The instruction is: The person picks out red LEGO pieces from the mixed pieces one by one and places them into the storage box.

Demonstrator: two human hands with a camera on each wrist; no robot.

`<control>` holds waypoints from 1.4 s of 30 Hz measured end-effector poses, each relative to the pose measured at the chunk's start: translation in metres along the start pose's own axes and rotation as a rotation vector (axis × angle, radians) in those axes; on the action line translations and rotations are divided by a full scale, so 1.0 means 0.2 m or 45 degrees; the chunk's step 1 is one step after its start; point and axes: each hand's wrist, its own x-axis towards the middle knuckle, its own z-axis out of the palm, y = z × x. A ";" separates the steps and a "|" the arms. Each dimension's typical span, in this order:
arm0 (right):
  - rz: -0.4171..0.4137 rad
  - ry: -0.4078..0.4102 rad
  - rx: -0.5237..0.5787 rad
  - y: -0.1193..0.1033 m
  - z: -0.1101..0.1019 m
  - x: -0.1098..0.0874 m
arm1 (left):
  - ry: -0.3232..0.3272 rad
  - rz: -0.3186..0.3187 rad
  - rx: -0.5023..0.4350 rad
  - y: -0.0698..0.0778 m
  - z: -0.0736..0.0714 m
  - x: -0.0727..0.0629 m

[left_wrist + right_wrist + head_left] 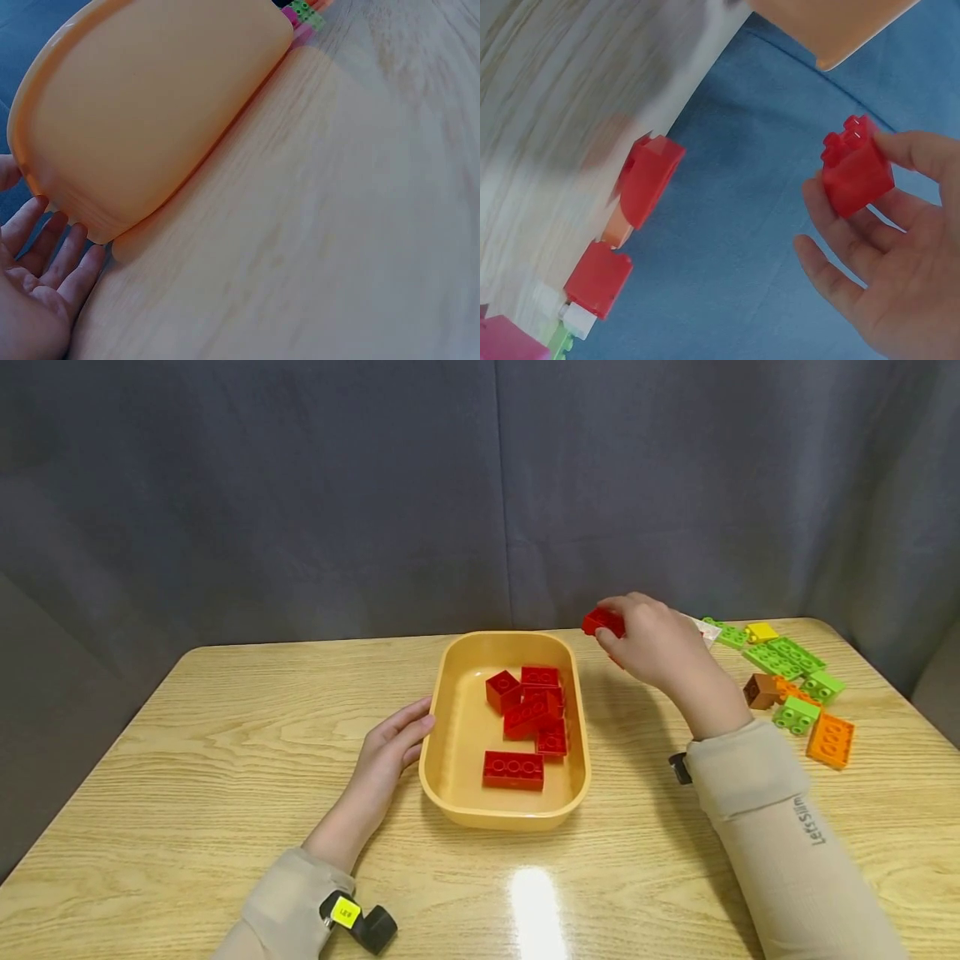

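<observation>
One red brick [602, 622] in right fingers [826, 272]; open gap to tub rim [579, 718].

The head camera looks forward and down across the table [285, 718]; two closer wrist views share the tray [150, 112].

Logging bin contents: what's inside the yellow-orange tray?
Only red blocks show inside the tray. A long block lies at the near end; the others crowd toward the right wall, some overlapping. Whatever sits beneath the overlapping ones is covered, so I can't confirm a count.
</observation>
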 end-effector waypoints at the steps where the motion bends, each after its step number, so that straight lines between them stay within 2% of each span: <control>1: -0.004 0.001 -0.006 -0.01 0.00 0.00 | -0.001 0.000 0.000 0.00 0.00 0.00; 16: -0.112 -0.025 -0.051 -0.11 0.03 -0.02 | -0.003 0.008 0.004 0.00 0.00 0.00; 25: -0.152 -0.020 -0.074 -0.13 0.06 -0.04 | -0.010 0.006 0.010 0.00 0.00 0.00; 32: -0.199 -0.069 -0.056 -0.15 0.07 -0.03 | -0.005 0.012 0.006 0.00 0.00 0.00; 42: -0.273 -0.085 -0.059 -0.18 0.10 -0.04 | -0.005 0.009 -0.004 0.00 0.00 0.00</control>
